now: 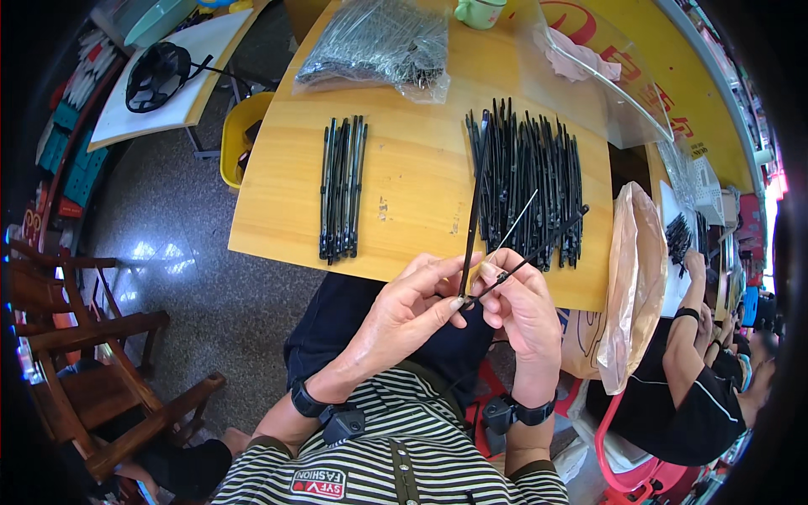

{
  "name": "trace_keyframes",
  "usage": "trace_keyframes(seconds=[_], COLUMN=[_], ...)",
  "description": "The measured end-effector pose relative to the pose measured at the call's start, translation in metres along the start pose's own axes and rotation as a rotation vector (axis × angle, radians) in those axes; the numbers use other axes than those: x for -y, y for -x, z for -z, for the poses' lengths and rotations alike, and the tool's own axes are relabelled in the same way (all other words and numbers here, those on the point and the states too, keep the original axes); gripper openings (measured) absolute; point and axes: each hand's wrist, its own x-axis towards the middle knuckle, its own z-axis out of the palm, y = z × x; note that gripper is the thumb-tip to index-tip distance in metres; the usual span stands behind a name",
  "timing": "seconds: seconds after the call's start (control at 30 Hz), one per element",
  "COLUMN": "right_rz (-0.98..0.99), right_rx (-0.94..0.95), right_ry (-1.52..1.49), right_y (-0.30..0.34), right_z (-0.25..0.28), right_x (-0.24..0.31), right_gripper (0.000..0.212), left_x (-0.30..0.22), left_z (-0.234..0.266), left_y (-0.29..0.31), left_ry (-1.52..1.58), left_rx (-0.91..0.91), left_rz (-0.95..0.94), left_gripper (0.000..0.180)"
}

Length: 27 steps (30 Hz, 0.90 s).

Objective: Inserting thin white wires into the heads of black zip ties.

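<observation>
My left hand pinches the lower end of a long, thin black strip that points away from me. In my right hand is a second black strip, slanting up to the right, together with a thin pale wire-like piece. The two strips meet or nearly meet between my fingertips; the exact contact is hidden. Beyond my hands, a large pile of similar black strips lies on the wooden table. A smaller, neat row of black strips lies on the left.
A clear plastic bag of thin wire-like pieces rests at the table's far side, near a green cup and a pink cloth. A tan bag hangs by the right edge. Another person sits at right; a wooden chair stands left.
</observation>
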Motion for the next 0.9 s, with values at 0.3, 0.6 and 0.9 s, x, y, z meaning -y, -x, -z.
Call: trace_keyframes(seconds=[0.3, 0.6, 0.9], right_rz=[-0.017, -0.014, 0.281], right_rx=[0.011, -0.02, -0.121], right_ry=[-0.002, 0.003, 0.236], right_y=[0.002, -0.002, 0.007], right_z=[-0.002, -0.002, -0.024], right_x=[0.004, 0.003, 0.001], right_gripper=[0.01, 0.01, 0.011], left_x=[0.0, 0.0, 0.0], left_z=[0.001, 0.002, 0.004], left_y=[-0.001, 0.0, -0.002], left_ry=[-0.01, -0.01, 0.035], left_rx=[0.004, 0.002, -0.068], left_rz=[0.003, -0.014, 0.054], left_gripper=[0.041, 0.041, 0.034])
